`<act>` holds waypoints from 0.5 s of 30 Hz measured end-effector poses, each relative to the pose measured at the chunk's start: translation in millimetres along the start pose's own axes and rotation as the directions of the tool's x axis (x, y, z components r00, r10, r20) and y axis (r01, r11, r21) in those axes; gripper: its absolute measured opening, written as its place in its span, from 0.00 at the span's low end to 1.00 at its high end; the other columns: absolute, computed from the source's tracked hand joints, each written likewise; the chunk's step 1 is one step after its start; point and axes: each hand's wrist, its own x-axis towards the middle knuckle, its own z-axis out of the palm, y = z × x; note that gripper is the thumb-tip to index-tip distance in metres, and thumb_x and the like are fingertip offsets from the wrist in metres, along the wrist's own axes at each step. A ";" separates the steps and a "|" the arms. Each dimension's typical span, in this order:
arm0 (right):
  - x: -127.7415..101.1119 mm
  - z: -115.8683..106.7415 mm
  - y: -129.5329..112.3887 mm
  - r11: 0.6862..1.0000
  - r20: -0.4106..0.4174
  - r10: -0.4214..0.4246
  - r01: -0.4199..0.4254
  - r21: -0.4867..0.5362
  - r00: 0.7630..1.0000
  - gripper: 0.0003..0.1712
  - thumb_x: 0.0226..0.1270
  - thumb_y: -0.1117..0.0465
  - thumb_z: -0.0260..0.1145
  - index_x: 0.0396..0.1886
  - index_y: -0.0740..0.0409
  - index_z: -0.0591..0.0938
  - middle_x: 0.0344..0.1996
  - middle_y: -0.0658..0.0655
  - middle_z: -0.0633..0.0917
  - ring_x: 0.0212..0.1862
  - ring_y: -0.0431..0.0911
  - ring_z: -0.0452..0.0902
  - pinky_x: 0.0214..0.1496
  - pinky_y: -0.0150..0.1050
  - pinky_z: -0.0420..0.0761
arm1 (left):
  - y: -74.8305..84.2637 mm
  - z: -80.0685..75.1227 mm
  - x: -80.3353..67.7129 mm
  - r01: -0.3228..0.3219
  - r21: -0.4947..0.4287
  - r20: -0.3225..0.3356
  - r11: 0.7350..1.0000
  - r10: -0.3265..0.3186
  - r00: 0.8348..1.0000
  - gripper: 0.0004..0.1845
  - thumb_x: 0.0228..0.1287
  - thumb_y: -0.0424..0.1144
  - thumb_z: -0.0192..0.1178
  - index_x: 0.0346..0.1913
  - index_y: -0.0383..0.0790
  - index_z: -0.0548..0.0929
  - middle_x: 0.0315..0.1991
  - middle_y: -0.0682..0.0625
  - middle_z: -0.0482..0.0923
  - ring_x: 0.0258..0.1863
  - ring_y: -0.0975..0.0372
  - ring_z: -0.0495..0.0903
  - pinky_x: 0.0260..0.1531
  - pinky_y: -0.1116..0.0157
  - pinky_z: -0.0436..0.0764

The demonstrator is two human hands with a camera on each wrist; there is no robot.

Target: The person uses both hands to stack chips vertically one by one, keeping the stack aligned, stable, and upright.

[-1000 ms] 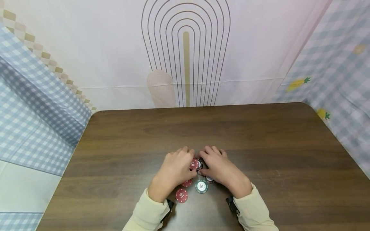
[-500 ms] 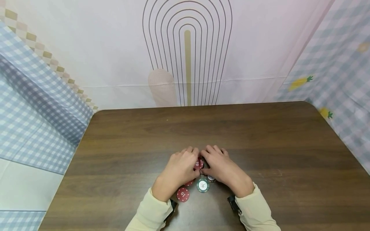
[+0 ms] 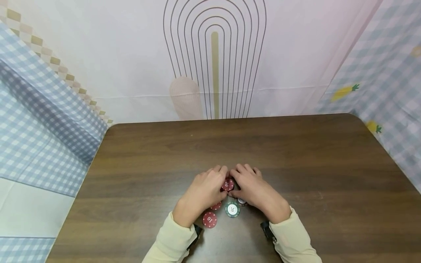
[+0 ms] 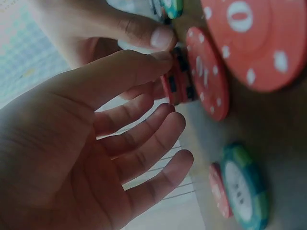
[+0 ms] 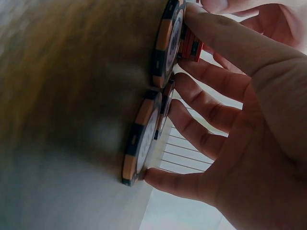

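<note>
A small stack of poker chips [image 3: 228, 185], topped by a red one marked 10, sits between both hands in the head view. My left hand [image 3: 204, 188] holds its left side between thumb and fingers. From the right, my right hand [image 3: 254, 188] grips the same stack, its thumb close to the left one. Black and orange edges [image 4: 181, 79] show below the red top in the left wrist view. Nearer me lie a green chip [image 3: 232, 209] marked 20 and a red chip [image 3: 209, 220]. Another red chip [image 3: 216, 206] is partly hidden by my left hand.
Black-and-orange chips [image 5: 141, 139] lie beneath my right hand in the right wrist view. A green chip [image 4: 244, 191] and a small red chip [image 4: 219, 191] show beyond my left fingers. The brown wooden table [image 3: 148, 153] ends at a white patterned cloth [image 3: 131, 65].
My left hand has moved right, toward my right hand. The red top chip, earlier offset from a chip beside it, now sits more squarely between the hands. The whole head view has shifted slightly.
</note>
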 end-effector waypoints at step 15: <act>1.3 -3.1 0.9 1.000 0.036 -0.001 0.002 -0.012 0.999 0.26 0.66 0.51 0.79 0.57 0.57 0.83 0.58 0.59 0.79 0.63 0.60 0.72 0.67 0.73 0.67 | -24.6 -44.2 -18.5 0.023 -0.041 -0.150 0.999 -0.029 0.988 0.13 0.70 0.41 0.70 0.53 0.43 0.86 0.45 0.51 0.85 0.41 0.57 0.86 0.38 0.56 0.86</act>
